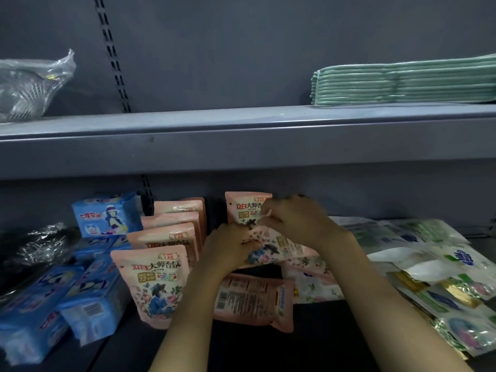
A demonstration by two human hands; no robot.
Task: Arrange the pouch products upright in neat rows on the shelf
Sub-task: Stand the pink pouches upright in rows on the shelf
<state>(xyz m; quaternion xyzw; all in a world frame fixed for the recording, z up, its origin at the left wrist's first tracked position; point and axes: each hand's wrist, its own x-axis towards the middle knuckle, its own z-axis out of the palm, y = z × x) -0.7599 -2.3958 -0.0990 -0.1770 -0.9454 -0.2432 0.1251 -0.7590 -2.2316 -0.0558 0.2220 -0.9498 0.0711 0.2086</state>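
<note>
Head view: both hands' fingers, left point(228, 248) and right point(298, 218), clenched around a pink pouch point(271, 249), upright neighbour point(158, 283) labelled "3.8元", "72小时".

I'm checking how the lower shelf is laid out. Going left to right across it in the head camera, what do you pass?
Blue packs → row of upright pink pouches → left hand → right hand, both gripping one pink pouch → green and white pouches lying flat.

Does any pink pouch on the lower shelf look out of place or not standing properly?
Yes. One pink pouch lies flat, back side up, in front of the hands, while the left row stands upright. Both hands hold another tilted pouch.
</note>
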